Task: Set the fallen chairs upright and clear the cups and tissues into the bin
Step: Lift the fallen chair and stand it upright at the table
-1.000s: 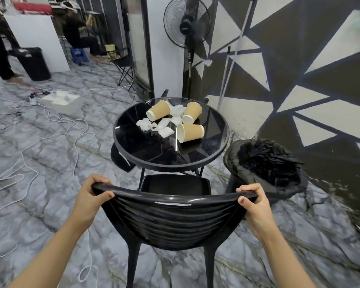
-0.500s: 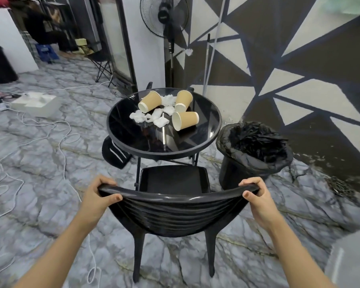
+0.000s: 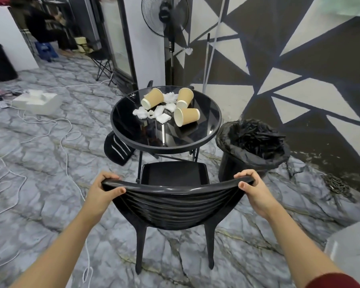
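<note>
The chair (image 3: 173,202) stands upright on its legs just in front of the table (image 3: 214,125), its seat facing the table. The left hand (image 3: 103,189) and right hand (image 3: 253,190) each clamp an end of its top rail. On the table three paper cups (image 3: 186,116) lie tipped among crumpled tissues (image 3: 152,113). The bin (image 3: 252,146) stands right of the table; another chair (image 3: 117,148) lies toppled at its left.

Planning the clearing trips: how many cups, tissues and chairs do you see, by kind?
Paper cups: 3
Tissue wads: cannot count, clumped
Chairs: 2, one upright, one fallen
Total: 5, tissues excluded
</note>
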### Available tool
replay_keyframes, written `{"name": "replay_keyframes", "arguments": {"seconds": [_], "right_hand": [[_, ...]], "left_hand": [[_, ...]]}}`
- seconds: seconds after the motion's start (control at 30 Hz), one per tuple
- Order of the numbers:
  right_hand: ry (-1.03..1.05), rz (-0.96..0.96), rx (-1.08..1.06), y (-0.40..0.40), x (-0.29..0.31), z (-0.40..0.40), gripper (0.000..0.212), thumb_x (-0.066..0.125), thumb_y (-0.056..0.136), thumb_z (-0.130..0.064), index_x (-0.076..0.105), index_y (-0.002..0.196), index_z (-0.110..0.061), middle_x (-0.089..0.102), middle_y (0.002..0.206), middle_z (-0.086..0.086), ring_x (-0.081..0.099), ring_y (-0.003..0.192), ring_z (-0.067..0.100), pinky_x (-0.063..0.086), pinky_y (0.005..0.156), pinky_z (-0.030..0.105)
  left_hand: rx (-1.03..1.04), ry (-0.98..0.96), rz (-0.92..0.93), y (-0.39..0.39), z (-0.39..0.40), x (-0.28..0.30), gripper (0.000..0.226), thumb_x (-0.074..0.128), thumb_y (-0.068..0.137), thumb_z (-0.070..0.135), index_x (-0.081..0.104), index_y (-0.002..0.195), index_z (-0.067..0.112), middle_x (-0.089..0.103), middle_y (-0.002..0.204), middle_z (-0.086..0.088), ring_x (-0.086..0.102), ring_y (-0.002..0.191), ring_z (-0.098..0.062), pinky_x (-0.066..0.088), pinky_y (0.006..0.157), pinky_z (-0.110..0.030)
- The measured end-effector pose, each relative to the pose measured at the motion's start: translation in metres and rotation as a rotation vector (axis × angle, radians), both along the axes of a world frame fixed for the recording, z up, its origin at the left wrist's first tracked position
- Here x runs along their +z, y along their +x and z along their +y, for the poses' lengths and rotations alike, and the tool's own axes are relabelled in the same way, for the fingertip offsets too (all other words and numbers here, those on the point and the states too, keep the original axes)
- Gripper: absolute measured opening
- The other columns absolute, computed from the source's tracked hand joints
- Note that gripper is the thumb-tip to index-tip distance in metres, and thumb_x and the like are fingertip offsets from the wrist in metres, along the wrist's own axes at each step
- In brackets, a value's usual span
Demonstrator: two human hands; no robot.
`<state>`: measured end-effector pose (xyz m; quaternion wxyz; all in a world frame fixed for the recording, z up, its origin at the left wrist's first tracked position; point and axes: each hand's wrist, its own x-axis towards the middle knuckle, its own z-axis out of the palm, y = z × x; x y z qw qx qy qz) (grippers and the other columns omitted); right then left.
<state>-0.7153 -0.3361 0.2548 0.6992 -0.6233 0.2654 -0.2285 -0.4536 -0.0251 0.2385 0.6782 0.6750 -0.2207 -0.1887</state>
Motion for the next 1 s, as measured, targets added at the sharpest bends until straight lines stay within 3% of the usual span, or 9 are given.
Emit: {"name": "replay_keyframes", "arguments": {"seconds": [0.07, 0.2, 0.37, 0.53, 0.6, 0.7, 0.8, 0.9, 1.0], "right_hand": [[0.0, 0.033, 0.021, -0.001, 0.003, 0.003, 0.063, 0.09, 0.034, -0.041, 0.054, 0.081, -0.019, 0.061, 0.092, 0.0, 0.06, 0.077, 0.003, 0.045, 0.072, 0.022], [0.011, 0.068, 0.019, -0.003, 0.007, 0.008, 0.08, 0.088, 0.022, -0.058, 0.055, 0.084, -0.02, 0.06, 0.106, 0.003, 0.06, 0.089, 0.009, 0.046, 0.072, 0.021], [0.005, 0.124, 0.041, -0.006, 0.011, 0.006, 0.059, 0.087, 0.027, -0.06, 0.065, 0.076, -0.037, 0.058, 0.125, 0.003, 0.049, 0.12, 0.03, 0.041, 0.097, 0.046], [-0.157, 0.183, 0.052, -0.01, 0.028, 0.011, 0.096, 0.081, 0.017, -0.071, 0.061, 0.097, -0.023, 0.059, 0.117, -0.005, 0.056, 0.1, 0.006, 0.046, 0.082, 0.028], [-0.235, 0.223, 0.076, -0.012, 0.041, 0.013, 0.086, 0.082, 0.029, -0.068, 0.061, 0.1, -0.025, 0.059, 0.114, -0.007, 0.053, 0.109, 0.007, 0.044, 0.089, 0.033], [-0.467, 0.299, 0.034, -0.002, 0.061, 0.029, 0.04, 0.077, 0.072, -0.027, 0.057, 0.107, -0.026, 0.054, 0.117, -0.007, 0.044, 0.125, 0.019, 0.036, 0.093, 0.033], [-0.71, 0.249, 0.015, 0.03, 0.081, 0.066, 0.042, 0.067, 0.083, -0.02, 0.05, 0.121, -0.025, 0.048, 0.121, -0.01, 0.042, 0.123, 0.014, 0.033, 0.096, 0.028], [-0.888, 0.14, 0.209, 0.072, 0.099, 0.119, 0.052, 0.063, 0.085, -0.027, 0.042, 0.133, -0.023, 0.041, 0.124, -0.016, 0.034, 0.12, 0.002, 0.027, 0.103, 0.024], [-1.001, 0.071, 0.437, 0.112, 0.103, 0.175, 0.055, 0.06, 0.087, -0.03, 0.037, 0.137, -0.021, 0.042, 0.135, -0.01, 0.033, 0.128, 0.007, 0.022, 0.105, 0.02]], "left_hand": [[-0.007, 0.017, 0.009, -0.002, 0.005, 0.002, 0.046, 0.076, 0.041, 0.034, 0.056, 0.081, 0.02, 0.061, 0.092, -0.005, 0.058, 0.084, -0.015, 0.05, 0.079, -0.026], [-0.03, 0.093, 0.015, -0.007, 0.012, 0.01, 0.05, 0.076, 0.044, 0.04, 0.059, 0.088, 0.022, 0.062, 0.098, -0.003, 0.062, 0.082, -0.005, 0.052, 0.071, -0.013], [-0.033, 0.183, 0.036, -0.013, 0.016, 0.021, 0.051, 0.082, 0.057, 0.033, 0.055, 0.101, 0.03, 0.06, 0.109, 0.007, 0.059, 0.097, -0.004, 0.05, 0.073, -0.012], [0.038, 0.247, 0.026, -0.022, 0.02, 0.028, 0.054, 0.081, 0.065, 0.033, 0.055, 0.112, 0.031, 0.058, 0.114, 0.005, 0.056, 0.109, -0.011, 0.044, 0.09, -0.026], [0.093, 0.287, -0.026, -0.027, 0.023, 0.031, 0.059, 0.081, 0.058, 0.047, 0.056, 0.11, 0.034, 0.06, 0.113, 0.005, 0.055, 0.112, -0.015, 0.043, 0.097, -0.033], [0.117, 0.356, -0.14, -0.036, 0.033, 0.036, 0.063, 0.078, 0.052, 0.056, 0.057, 0.109, 0.04, 0.06, 0.118, 0.011, 0.053, 0.116, -0.009, 0.041, 0.1, -0.032], [0.166, 0.436, -0.295, -0.046, 0.044, 0.042, 0.049, 0.075, 0.072, 0.037, 0.056, 0.117, 0.032, 0.058, 0.123, 0.012, 0.049, 0.117, -0.006, 0.037, 0.096, -0.027], [0.328, 0.505, -0.414, -0.049, 0.061, 0.049, 0.033, 0.061, 0.087, 0.022, 0.055, 0.119, 0.02, 0.057, 0.126, 0.003, 0.049, 0.12, -0.014, 0.034, 0.095, -0.024], [0.413, 0.607, -0.426, -0.051, 0.088, 0.053, 0.031, 0.052, 0.091, 0.014, 0.053, 0.122, 0.017, 0.055, 0.128, -0.001, 0.048, 0.121, -0.02, 0.033, 0.092, -0.024]]}}
